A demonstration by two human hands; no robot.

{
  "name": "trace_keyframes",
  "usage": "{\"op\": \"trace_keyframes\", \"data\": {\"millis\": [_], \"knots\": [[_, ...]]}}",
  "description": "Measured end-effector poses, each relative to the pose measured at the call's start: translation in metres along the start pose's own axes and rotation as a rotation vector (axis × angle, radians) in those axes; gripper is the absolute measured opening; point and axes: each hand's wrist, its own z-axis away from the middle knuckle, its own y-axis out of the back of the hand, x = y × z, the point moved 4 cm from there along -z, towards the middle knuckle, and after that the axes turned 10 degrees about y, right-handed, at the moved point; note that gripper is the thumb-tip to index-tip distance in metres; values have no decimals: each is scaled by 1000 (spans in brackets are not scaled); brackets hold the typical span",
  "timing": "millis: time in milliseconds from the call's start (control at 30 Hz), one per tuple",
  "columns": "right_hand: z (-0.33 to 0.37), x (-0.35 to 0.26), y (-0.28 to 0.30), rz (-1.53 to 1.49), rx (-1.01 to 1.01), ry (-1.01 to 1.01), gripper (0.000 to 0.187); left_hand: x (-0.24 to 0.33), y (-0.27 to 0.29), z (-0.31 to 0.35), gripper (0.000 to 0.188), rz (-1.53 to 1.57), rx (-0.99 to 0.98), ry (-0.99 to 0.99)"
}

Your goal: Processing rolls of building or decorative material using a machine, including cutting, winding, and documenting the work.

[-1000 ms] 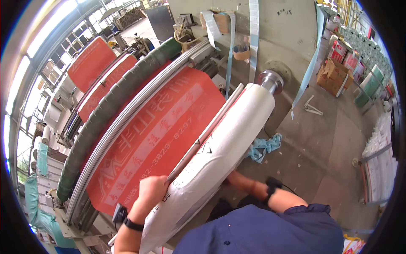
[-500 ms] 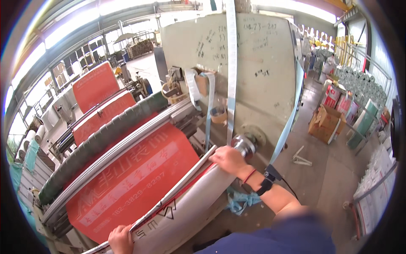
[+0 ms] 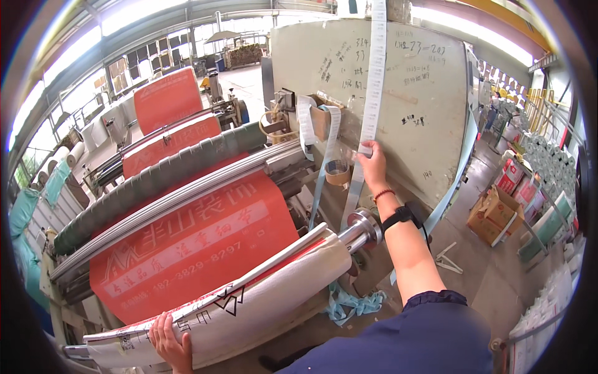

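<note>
L hand (image 3: pixel 171 341) lies on white roll (image 3: pixel 289 293), twd its L end; grip spread wide, fingers over top, thumb apart, not closed round anything. R hand (image 3: pixel 372 165) is up by grey panel (image 3: pixel 439 149), grip pinched on pale label strip (image 3: pixel 375 68), which hangs approx vert. just R of brown tape roll (image 3: pixel 338 177). Metal shaft (image 3: pixel 361 232) sticks out at white roll's R end; thin tube (image 3: pixel 280 254) runs along its far edge, w/ red printed sheet (image 3: pixel 199 246) beyond.

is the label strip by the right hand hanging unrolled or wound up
Hanging unrolled: the label strip runs as a long band down the panel, past the right hand.
</note>
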Motion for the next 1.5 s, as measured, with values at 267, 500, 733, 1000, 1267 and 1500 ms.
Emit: {"op": "trace_keyframes", "data": {"millis": [267,500,733,1000,1267,1500], "knots": [[5,33,52,17,11,104,37,-1,-10,-4,66,54,71,-48],[131,-168,-14,-756,-38,-8,31,-17,-14,5,59,4,89,-12],[280,-332,-111,-441,-876,546,14,-24,-8,6,59,41,73,-12],[318,-362,-53,-60,-797,835,42,-36,-12,6,57,21,74,-29],[217,-279,88,-190,-454,379,15,-28,-3,10,63,31,161,-91],[48,-149,300,229,351,378,24,45,21,17,54,-21,250,-135]]}}
